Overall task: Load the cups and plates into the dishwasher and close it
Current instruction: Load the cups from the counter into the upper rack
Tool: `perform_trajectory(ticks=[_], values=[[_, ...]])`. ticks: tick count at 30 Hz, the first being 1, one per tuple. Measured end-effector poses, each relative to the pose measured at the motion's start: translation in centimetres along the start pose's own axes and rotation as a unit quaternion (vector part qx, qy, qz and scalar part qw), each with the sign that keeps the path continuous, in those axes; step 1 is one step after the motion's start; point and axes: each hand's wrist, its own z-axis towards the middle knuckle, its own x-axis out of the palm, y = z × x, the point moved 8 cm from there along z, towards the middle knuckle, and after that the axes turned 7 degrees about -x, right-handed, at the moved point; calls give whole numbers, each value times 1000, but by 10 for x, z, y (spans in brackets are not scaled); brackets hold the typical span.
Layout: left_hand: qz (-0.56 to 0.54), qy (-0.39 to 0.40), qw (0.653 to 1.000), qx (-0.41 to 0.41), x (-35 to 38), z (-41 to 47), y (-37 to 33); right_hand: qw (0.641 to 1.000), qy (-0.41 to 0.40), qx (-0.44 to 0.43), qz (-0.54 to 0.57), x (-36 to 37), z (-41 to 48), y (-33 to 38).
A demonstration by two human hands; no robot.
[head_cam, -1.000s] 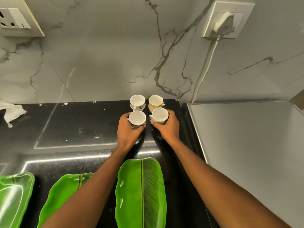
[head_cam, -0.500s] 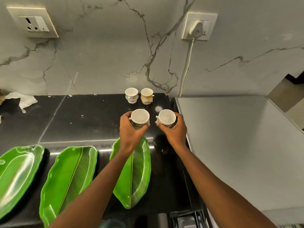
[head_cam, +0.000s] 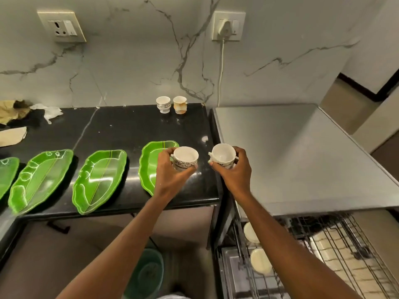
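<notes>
My left hand grips a white cup with a dark pattern, held above the black counter's front right corner. My right hand grips a second white cup just to the right, over the counter's edge. Two more cups, a white one and a beige-stained one, stand at the back against the wall. Several green leaf-shaped plates lie in a row along the counter's front. At lower right the dishwasher's wire rack is pulled out, with two white pieces standing in it.
A steel worktop covers the dishwasher on the right. A white cable hangs from a wall socket behind the cups. Crumpled paper and cloth lie at the counter's back left. A green bin sits on the floor below.
Both hands have lifted a cup each off the back of the counter and drawn them toward the front edge. My view has pulled back, showing the plates and the open dishwasher rack.
</notes>
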Motion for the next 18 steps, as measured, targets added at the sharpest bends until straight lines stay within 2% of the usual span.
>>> perform_trajectory(ticks=[6,15,18], values=[[29,52,998,3,4,-53,-9,999,-12,37,13,-49,-64,-5],[-47,164,984,-58,28,-149,2,983,-89,158,29,-129,-186,-40],[-11,209,976,-65,42,-186,8,977,-95,191,31,-154,-231,-55]])
